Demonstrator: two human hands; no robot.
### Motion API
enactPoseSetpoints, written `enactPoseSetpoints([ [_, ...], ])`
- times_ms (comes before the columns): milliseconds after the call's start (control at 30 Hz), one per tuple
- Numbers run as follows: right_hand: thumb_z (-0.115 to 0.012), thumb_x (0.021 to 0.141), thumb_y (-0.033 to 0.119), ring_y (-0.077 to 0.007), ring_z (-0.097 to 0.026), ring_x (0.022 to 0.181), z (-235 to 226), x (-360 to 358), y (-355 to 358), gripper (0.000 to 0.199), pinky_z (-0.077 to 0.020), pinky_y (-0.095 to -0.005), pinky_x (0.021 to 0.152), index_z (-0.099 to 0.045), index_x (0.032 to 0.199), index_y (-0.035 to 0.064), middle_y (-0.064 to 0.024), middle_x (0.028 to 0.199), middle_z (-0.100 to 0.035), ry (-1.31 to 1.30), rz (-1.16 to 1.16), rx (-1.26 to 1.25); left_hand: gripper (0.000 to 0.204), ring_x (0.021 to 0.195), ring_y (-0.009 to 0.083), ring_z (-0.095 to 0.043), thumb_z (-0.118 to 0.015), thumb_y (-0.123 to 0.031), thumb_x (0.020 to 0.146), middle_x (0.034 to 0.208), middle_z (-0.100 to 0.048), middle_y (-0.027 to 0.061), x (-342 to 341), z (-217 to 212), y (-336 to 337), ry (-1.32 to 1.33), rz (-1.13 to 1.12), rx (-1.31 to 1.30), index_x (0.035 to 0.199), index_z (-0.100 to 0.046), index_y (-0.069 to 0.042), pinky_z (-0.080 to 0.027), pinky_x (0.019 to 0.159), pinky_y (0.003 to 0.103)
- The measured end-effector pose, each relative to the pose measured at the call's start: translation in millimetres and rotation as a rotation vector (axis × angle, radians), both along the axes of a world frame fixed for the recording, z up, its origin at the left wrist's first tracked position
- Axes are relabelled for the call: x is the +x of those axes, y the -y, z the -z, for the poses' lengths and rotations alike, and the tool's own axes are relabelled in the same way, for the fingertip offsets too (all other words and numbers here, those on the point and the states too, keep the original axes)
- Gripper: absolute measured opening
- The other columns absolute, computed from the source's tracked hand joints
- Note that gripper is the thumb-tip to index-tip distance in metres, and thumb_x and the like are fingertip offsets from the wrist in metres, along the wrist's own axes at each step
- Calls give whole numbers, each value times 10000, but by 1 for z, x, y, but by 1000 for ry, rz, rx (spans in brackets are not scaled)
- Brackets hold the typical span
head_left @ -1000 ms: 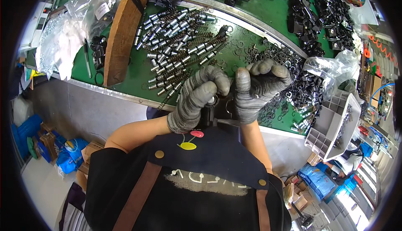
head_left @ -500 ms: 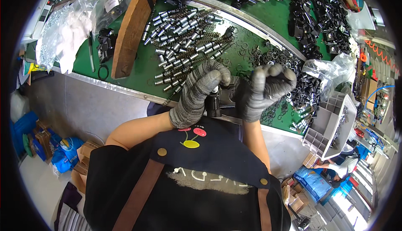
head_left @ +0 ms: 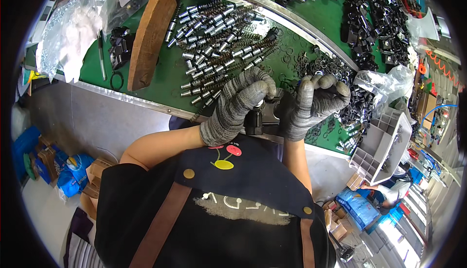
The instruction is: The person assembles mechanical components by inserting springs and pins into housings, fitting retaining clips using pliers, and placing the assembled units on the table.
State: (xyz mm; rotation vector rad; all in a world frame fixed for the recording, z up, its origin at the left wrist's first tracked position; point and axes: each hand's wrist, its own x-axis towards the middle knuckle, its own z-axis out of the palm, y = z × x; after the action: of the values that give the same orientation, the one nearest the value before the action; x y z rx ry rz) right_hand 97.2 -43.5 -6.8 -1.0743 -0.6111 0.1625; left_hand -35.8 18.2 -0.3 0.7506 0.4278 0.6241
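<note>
In a grey striped knit glove, my left hand [head_left: 236, 107] is closed, thumb and fingers pinched round the silver-tipped upper end of a black cylindrical metal part [head_left: 254, 123]. That part stands roughly upright near the table's front edge. A dark bracket-like piece [head_left: 270, 114] joins or touches it between my hands. My right hand [head_left: 316, 105], gloved the same, is curled, its thumb tip close to the fingertips; whatever they pinch is too small to make out. Beyond my left hand lie many silver pins with dark springs [head_left: 214, 54]. Small black rings [head_left: 316, 66] lie scattered beyond my right hand.
A curved wooden board [head_left: 148, 39] stands to the left, by plastic bags [head_left: 116, 5]. Black metal assemblies [head_left: 369, 29] are heaped behind a metal rail [head_left: 296, 22]. At the right edge hangs a grey divided bin [head_left: 382, 144]. Another person [head_left: 391, 192] works far right.
Both hands have shifted slightly right, and the black cylindrical part has moved along with them. My right hand, blurred before, now looks sharper in much the same curled pose.
</note>
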Motion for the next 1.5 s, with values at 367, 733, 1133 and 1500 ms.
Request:
enactPoseSetpoints([
  [367, -772, 877, 286, -126, -518, 768, -116, 32, 18, 498, -490, -243, 620, -503, 1261, 118, -24, 1003, -551, -51, -214, 117, 302, 929, 148, -583, -613, -316, 950, 991, -611, 72, 28, 9, 12, 173, 185, 86, 1074, -567, -45, -477, 861, 290],
  [733, -801, 844, 363, -87, -501, 766, -137, 16, 44, 562, -420, -200, 593, -504, 1238, 94, -21, 993, -547, -169, -397, -110, 216, 935, 106, -540, -585, -211, 945, 994, -563, 22, 50, -8, 37, 111, 254, 162, 1101, -517, -78, -462, 901, 287],
  [1133, -789, 865, 295, -94, -536, 788, -121, 29, 44, 548, -467, -215, 615, -500, 1275, 75, -19, 938, -560, -144, -371, 131, 267, 870, 115, -576, -636, -183, 904, 915, -567, 17, 58, -9, 28, 82, 269, 182, 1101, -506, -58, -511, 814, 302],
  [1500, -716, 896, 79, -127, -541, 905, -36, 80, 56, 534, -496, -270, 820, -450, 1358, 108, -39, 1082, -547, 100, 126, 57, 384, 872, 134, -594, -686, -239, 894, 979, -619, 38, 59, -57, -36, -358, 220, 779, 1215, -573, -61, -503, 773, 286],
])
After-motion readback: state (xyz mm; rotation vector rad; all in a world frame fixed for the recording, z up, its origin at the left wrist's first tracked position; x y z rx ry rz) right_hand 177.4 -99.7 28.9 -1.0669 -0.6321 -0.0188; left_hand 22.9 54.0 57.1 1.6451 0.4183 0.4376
